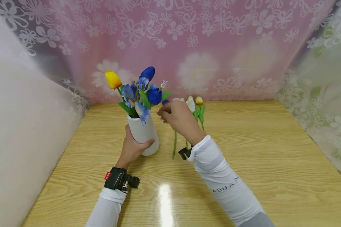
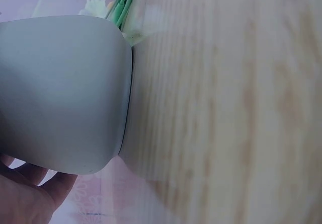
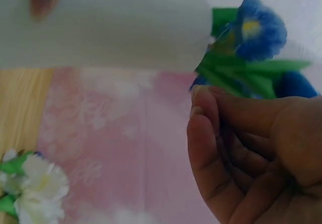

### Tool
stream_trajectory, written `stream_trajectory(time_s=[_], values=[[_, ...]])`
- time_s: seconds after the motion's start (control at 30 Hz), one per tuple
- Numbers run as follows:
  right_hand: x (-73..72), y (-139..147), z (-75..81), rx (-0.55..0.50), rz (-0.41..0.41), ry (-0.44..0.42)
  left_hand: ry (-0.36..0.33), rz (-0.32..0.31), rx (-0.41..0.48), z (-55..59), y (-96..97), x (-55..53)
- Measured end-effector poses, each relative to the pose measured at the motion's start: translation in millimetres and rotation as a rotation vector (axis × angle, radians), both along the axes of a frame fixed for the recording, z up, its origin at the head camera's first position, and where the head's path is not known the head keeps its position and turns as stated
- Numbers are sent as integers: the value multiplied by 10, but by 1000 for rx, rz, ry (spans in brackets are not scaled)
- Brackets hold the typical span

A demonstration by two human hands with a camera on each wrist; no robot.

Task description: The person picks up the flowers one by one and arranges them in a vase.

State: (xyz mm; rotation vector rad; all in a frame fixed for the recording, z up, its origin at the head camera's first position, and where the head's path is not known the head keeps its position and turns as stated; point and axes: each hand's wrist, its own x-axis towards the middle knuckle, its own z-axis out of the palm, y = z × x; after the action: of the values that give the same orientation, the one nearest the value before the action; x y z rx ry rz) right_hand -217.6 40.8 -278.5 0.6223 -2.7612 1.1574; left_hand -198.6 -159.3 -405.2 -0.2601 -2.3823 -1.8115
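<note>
My left hand (image 1: 133, 146) grips the lower part of a white vase (image 1: 143, 134), which leans with its mouth to the upper left. Out of the vase rise a yellow tulip (image 1: 113, 79), blue tulips (image 1: 148, 73), pale blue irises (image 1: 142, 112) and green leaves. Right of the vase mouth, my right hand (image 1: 180, 118) has its fingers bent and fingertips together. In the right wrist view, those fingertips (image 3: 200, 94) meet a blue petal edge beside the vase mouth; whether they pinch it cannot be told.
Behind my right hand lie white flowers (image 1: 191, 105), a yellowish tulip (image 1: 199, 100) and several green stems (image 1: 175, 145) on the wooden table (image 1: 258, 157). A pink flowered cloth (image 1: 164, 53) hangs behind the table, with pale cloth at both sides.
</note>
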Motion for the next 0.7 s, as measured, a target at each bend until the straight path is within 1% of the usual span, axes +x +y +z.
stream_trajectory(time_s=[0.1, 0.23, 0.5, 0.57, 0.7], values=[[-40, 160, -101, 13, -28, -50, 0, 5, 4, -1, 7, -5], [-92, 361, -228, 4, -99, -107, -3, 1, 23, -1, 14, -6], [-172, 695, -467, -38, -230, -97, 2, 0, 24, -14, 12, -13], [-187, 773, -529, -31, -258, -106, 3, -3, 23, -17, 10, -15], [-202, 955, -665, -3, -325, -154, -2, -3, 26, -15, 15, -18]])
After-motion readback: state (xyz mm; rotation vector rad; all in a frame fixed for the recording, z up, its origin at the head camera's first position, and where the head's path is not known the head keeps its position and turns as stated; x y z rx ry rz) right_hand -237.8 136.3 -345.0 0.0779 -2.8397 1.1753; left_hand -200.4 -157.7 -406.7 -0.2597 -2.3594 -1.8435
